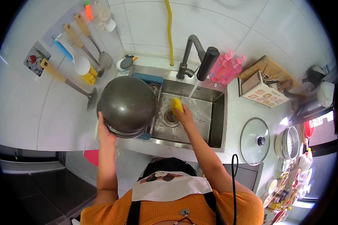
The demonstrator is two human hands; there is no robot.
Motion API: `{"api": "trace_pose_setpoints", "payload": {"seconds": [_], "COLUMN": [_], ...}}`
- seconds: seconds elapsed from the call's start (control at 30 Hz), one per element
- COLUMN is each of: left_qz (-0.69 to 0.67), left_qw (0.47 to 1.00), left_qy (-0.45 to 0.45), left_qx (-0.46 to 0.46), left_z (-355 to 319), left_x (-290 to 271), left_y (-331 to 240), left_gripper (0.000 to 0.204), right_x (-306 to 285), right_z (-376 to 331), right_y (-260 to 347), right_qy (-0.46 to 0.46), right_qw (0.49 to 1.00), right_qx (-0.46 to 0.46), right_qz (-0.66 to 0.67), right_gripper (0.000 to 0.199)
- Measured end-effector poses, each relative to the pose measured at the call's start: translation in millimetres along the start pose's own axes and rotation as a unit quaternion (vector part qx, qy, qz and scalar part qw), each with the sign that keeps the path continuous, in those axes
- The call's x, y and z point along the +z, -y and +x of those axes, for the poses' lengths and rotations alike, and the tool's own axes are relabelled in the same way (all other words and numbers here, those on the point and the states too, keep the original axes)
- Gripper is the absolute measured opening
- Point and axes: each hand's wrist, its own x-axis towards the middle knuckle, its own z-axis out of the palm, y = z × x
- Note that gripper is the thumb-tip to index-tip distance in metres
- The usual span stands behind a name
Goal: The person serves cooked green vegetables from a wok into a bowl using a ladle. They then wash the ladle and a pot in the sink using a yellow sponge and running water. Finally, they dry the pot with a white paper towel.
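Observation:
My left hand [106,131] grips the lower left edge of a large dark metal pot [127,103], whose rounded bottom faces up toward me. The pot covers the left end of the sink and part of the counter. Closed around a yellow sponge [176,105], my right hand [185,116] is over the steel sink [201,120], near the drain [171,117]. From the dark faucet [207,63] a stream of water [193,90] runs into the basin, just right of the sponge. What lies beneath the pot is mostly hidden.
A blue-edged tray [148,78] sits across the sink's left side. Pink pump bottles [229,69] stand behind the right rim. A utensil box [261,88] and a glass lid [254,140] occupy the right counter. Spatulas [69,83] hang on the left wall.

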Motion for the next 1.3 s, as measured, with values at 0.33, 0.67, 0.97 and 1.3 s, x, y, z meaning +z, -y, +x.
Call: {"api": "trace_pose_setpoints", "payload": {"seconds": [0.33, 0.67, 0.97, 1.3], "left_qz": [0.058, 0.027, 0.015, 0.043], "left_qw": [0.997, 0.999, 0.998, 0.998], "left_qy": [-0.048, -0.009, 0.007, 0.016], "left_qx": [0.029, -0.027, -0.066, -0.031], "left_z": [-25.2, 6.7, 12.6, 11.0], "left_x": [5.6, 4.5, 30.0, 28.9], "left_y": [-9.0, 21.7, 27.6, 16.7], "left_gripper": [0.054, 0.054, 0.052, 0.053], "right_x": [66.7, -63.1, -101.4, -71.6], "right_z": [17.7, 91.2, 217.4, 201.2], "right_y": [59.4, 48.2, 44.0, 118.2], "right_qy": [0.195, -0.084, -0.103, 0.102], "right_qw": [0.972, 0.996, 0.956, 0.994], "right_qx": [0.066, 0.004, -0.15, 0.019], "right_qz": [0.117, 0.029, -0.23, -0.019], "right_gripper": [0.03, 0.028, 0.037, 0.072]}}
